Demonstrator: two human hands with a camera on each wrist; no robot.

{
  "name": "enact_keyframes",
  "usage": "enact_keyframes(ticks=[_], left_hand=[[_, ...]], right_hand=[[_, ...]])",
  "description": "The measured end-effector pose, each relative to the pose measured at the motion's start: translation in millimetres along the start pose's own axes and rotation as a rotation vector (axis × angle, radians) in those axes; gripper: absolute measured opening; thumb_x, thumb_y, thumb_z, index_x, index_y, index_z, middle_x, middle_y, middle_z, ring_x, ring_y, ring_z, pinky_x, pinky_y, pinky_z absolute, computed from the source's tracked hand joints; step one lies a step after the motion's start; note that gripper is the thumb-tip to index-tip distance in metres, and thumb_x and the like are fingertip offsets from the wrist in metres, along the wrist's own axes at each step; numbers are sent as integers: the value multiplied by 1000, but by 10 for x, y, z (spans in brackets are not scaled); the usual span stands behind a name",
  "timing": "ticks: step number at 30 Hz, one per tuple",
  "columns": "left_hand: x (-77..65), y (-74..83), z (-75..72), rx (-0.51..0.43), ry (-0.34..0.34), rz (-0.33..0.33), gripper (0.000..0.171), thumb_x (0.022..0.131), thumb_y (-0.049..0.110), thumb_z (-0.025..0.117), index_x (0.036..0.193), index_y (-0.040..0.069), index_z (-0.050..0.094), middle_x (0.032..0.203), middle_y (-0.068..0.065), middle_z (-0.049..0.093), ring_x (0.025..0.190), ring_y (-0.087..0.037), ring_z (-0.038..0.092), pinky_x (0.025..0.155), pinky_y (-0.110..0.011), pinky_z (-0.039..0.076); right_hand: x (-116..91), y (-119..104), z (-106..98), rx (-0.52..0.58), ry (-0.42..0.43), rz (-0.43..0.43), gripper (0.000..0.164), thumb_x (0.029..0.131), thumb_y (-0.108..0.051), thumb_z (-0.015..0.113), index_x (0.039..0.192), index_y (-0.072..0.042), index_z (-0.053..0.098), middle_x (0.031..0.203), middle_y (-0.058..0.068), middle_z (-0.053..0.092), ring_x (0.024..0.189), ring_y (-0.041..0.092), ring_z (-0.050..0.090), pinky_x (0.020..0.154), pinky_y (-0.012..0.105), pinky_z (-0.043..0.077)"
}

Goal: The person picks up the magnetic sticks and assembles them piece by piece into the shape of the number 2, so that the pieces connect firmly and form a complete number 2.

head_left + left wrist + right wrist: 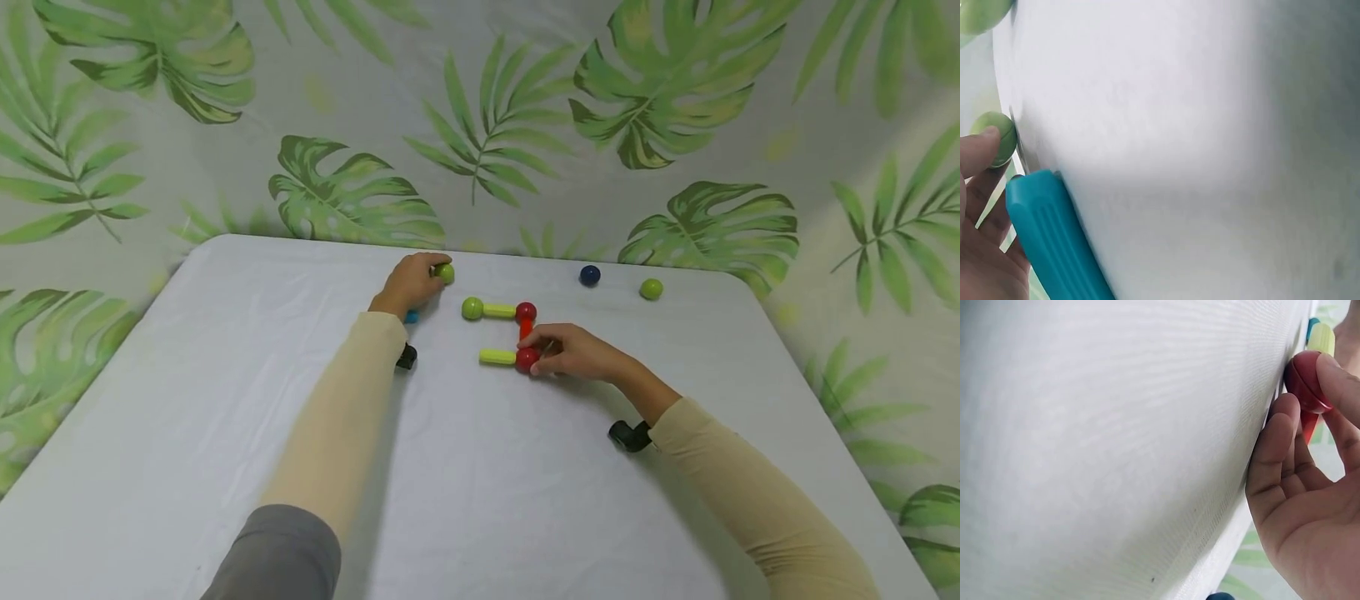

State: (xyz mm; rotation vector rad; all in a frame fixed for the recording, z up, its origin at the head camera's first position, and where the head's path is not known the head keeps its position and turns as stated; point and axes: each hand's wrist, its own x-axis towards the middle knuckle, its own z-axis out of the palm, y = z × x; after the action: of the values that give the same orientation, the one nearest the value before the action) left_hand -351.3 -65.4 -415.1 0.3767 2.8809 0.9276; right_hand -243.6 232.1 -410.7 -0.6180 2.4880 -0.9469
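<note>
A green ball (446, 273) near the table's far edge is pinched between thumb and fingers of my left hand (408, 285). Below that hand lies a teal ribbed stick (1054, 234), mostly hidden from the head view. My right hand (581, 352) grips the near red ball (527, 360) of a joined piece, thumb on one side and fingers on the other. This piece runs from the red ball along a red stick (526, 331) to another red ball (526, 312). From the two red balls, yellow sticks (497, 357) point left, the farther one ending in a green ball (472, 308).
Toward the back right of the white-covered table (465, 500) sit a dark blue ball (590, 276) and a loose green ball (651, 289). A leaf-patterned cloth (517, 117) hangs behind the far edge. Black wrist devices (630, 436) sit close over the tabletop.
</note>
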Motion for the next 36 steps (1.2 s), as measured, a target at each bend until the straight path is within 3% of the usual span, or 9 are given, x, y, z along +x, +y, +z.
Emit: enact_keyframes(ticks=[7,16,26,36], left_hand=[[-42,-5,-75,-3,1,-20,47,97,16,57,144,19,53,141,-10,57,120,-26,54,109,-45,44],[-70,-33,-68,-23,-2,-19,47,96,16,58,143,18,54,144,-11,56,129,-28,53,111,-45,43],[-108,-19,-94,-14,-14,-17,46,95,20,60,141,15,56,140,-14,58,126,-30,54,109,-46,44],[-141,-87,-176,-1,43,103,43,94,18,65,134,6,59,127,-19,54,113,-33,56,98,-44,49]], right_hand=[[17,-39,-15,1,9,3,37,88,-13,74,125,-14,66,117,11,63,97,23,55,81,29,50],[27,-7,10,25,-1,19,37,89,-14,74,125,-13,65,119,12,63,98,23,56,80,28,52],[1,7,7,28,0,24,39,89,-15,73,127,-13,64,119,11,62,97,23,56,79,28,52],[-3,21,16,33,0,40,38,89,-15,74,125,-16,65,119,10,62,98,23,56,78,26,53]])
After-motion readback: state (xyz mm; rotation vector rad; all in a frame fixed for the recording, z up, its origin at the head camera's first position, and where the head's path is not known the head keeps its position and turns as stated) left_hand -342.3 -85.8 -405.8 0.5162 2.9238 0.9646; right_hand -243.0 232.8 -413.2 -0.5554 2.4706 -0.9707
